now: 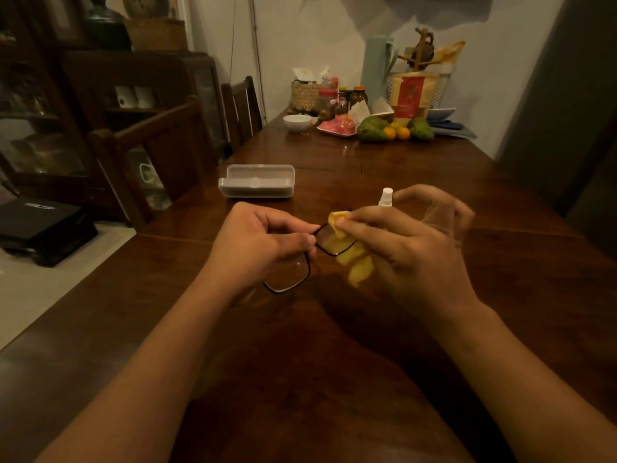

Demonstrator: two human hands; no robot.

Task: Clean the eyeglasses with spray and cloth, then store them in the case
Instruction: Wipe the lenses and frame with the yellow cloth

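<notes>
Roughly midway: left hand [267, 238] pinches the eyeglasses [287, 277] at the bridge, right hand [410, 248] pinches the yellow cloth [360, 269] onto one lens, spray bottle [386, 197] just behind; casing [257, 182] not yet done.

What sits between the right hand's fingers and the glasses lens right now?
The yellow cloth, pressed onto the glasses by the right hand; the head view shows it.
</notes>
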